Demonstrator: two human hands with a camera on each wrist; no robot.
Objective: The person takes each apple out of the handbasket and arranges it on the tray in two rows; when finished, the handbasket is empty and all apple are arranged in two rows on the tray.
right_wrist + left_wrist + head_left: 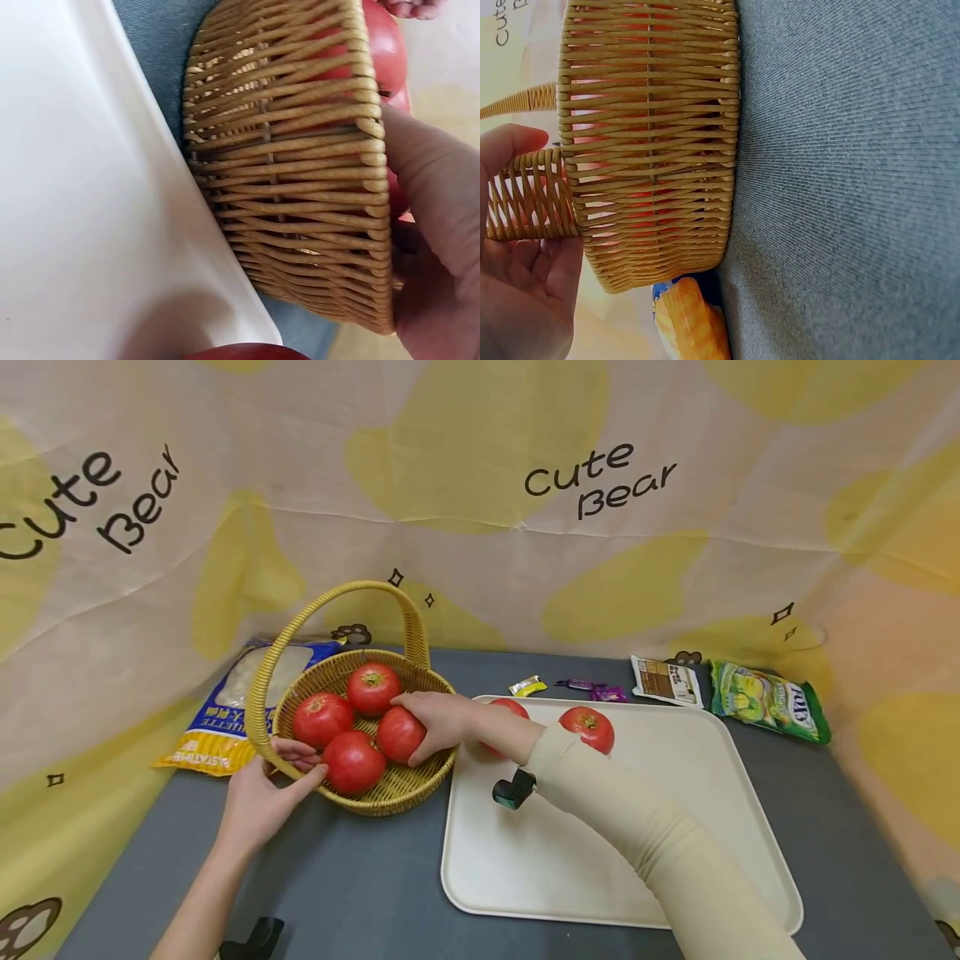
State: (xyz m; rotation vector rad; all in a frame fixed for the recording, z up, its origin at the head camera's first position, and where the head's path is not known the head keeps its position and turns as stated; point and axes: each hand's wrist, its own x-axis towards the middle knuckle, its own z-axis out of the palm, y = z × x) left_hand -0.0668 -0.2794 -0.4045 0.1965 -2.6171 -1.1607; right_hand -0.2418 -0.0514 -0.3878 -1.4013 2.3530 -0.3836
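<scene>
A yellow wicker basket (386, 803) with a tall arched handle (264, 693) stands on the left of the table. Inside it lie several red tomatoes (322, 720). My left hand (253, 797) grips the foot of the handle at the basket's near-left rim; in the left wrist view its thumb and fingers (532, 262) are on either side of the woven handle. Reaching in over the right rim, my right hand (441, 722) holds a tomato (401, 735) among the others. The right wrist view shows that hand (442, 210) at the rim, its fingertips mostly hidden.
A white tray (600, 860) lies right of the basket. Two tomatoes (588, 728) sit at its far side, one partly behind my right forearm. Small candies (528, 686), a brown-and-white packet and a green bag (768, 700) line the back. A blue-yellow pasta bag (213, 735) lies behind the basket.
</scene>
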